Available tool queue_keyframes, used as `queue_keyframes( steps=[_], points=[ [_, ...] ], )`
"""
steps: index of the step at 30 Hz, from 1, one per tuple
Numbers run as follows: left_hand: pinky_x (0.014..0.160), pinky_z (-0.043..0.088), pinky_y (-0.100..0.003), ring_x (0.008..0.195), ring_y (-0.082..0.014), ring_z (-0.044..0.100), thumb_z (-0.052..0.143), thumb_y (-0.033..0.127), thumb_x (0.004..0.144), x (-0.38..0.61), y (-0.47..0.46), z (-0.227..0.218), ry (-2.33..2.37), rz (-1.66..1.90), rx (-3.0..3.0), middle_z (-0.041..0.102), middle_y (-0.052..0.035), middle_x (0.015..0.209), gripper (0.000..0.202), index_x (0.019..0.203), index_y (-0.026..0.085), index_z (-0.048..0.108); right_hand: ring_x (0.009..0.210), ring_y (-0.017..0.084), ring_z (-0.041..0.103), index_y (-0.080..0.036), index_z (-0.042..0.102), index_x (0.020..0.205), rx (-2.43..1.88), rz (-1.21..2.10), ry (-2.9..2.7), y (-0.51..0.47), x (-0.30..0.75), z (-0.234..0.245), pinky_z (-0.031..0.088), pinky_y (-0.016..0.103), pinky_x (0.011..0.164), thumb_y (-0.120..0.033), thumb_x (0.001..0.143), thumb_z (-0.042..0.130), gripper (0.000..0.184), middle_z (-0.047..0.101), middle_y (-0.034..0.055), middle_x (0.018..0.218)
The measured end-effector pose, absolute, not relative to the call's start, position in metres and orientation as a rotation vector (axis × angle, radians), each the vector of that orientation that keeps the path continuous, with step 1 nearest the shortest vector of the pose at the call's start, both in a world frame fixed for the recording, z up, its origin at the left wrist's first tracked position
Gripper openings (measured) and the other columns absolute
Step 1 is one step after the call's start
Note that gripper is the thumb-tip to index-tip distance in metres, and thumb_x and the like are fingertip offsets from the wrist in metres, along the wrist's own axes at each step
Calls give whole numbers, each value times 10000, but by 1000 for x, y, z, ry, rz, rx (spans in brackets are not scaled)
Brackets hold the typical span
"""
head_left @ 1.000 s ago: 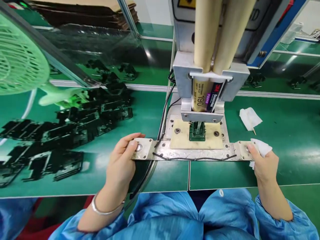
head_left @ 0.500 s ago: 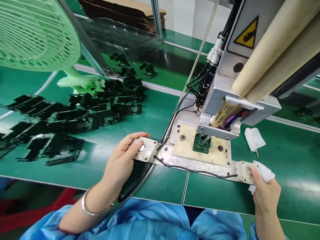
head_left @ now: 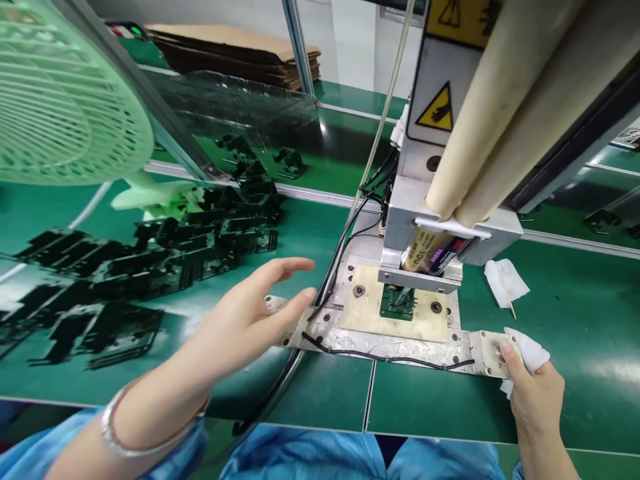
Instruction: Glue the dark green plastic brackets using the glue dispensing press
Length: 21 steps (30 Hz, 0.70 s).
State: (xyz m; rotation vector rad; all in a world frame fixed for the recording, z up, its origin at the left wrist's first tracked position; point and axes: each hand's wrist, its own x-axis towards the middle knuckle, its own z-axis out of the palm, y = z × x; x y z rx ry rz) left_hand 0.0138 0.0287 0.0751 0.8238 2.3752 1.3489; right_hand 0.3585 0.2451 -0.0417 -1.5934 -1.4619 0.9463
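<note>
My left hand (head_left: 250, 317) is above the left end of the metal base plate (head_left: 360, 348), fingers and thumb apart, with nothing in it. It hides most of the button block there. My right hand (head_left: 537, 393) grips a white tissue (head_left: 534, 350), its thumb on the button of the right block (head_left: 489, 352). Between the hands, a small green circuit board (head_left: 397, 310) sits on the cream fixture plate (head_left: 367, 320). The tip of the dispensing machine (head_left: 420, 277), loaded with a labelled two-barrel cartridge (head_left: 433, 252), is over the board; whether it touches cannot be told.
Many dark parts (head_left: 120, 327) lie in rows on the left of the green table (head_left: 320, 393), near a green fan (head_left: 70, 100). Black cables (head_left: 280, 387) run past the plate's left end. Another tissue with a stick (head_left: 505, 283) lies at right. Cardboard (head_left: 235, 50) is stacked behind.
My left hand has let go of the left button block and lifted, its fingers opening. My right hand stays on its block with the tissue. The view has shifted slightly.
</note>
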Motion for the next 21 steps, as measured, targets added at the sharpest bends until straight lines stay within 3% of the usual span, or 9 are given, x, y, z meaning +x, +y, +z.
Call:
queue_keyframes(
  steps=[2, 5, 9, 14, 18, 21],
  points=[
    [739, 531, -285, 1119, -326, 575, 805, 523, 599, 17, 51, 82, 2189, 1284, 1083, 640, -75, 1153, 640, 1146, 225, 659, 968, 364, 658, -138, 746, 998, -1614, 962, -1459, 245, 357, -40, 533, 420, 819, -645, 580, 833, 663, 725, 116, 1003],
    [911, 528, -393, 1066, -342, 610, 910, 391, 516, 25, 85, 79, 1928, 1198, 1266, 646, -97, 1090, 688, 1126, 193, 661, 974, 366, 658, -154, 751, 988, -1634, 979, -1444, 243, 354, -36, 530, 412, 813, -655, 554, 833, 668, 729, 104, 992],
    [895, 540, -422, 974, -322, 640, 901, 359, 551, 32, 112, 65, 1772, 1109, 1296, 659, -89, 1020, 592, 1061, 176, 662, 953, 376, 664, -138, 754, 982, -1614, 976, -1457, 241, 350, -31, 539, 416, 785, -671, 549, 815, 690, 731, 119, 975],
    [972, 507, -449, 988, -298, 639, 836, 354, 641, 35, 117, 65, 1671, 1145, 1207, 665, -96, 1065, 449, 1009, 172, 655, 952, 368, 665, -136, 754, 1002, -1578, 992, -1482, 242, 349, -30, 544, 402, 773, -669, 555, 810, 698, 728, 126, 986],
    [982, 499, -467, 1048, -311, 626, 836, 368, 659, 37, 113, 74, 1528, 1135, 1053, 664, -118, 1119, 472, 1047, 160, 664, 981, 359, 658, -151, 753, 1025, -1592, 1029, -1452, 242, 349, -30, 532, 400, 804, -662, 555, 815, 696, 725, 114, 1019],
    [788, 541, -341, 896, -254, 646, 850, 426, 653, 38, 110, 77, 1538, 1091, 911, 684, -90, 972, 488, 1023, 158, 681, 977, 353, 659, -156, 751, 1037, -1577, 1049, -1443, 241, 348, -28, 528, 395, 793, -643, 567, 820, 681, 723, 112, 1029]
  ],
)
